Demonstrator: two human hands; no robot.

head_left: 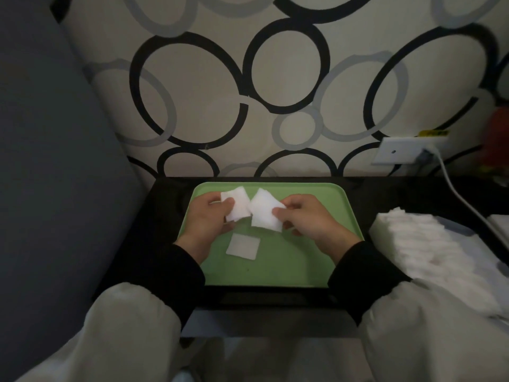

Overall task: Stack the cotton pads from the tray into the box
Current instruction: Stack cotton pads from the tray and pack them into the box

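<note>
The left hand (212,216) pinches one cotton pad (238,206), the right hand (311,219) a second pad (264,213); the loose pad (243,248) lies on the tray (275,271) lower in the frame, between them.

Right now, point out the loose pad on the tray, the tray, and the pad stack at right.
loose cotton pad (243,248): head view, its middle.
green tray (303,260): head view, bare floor.
stack of cotton pads (418,244): head view, top surface.
</note>
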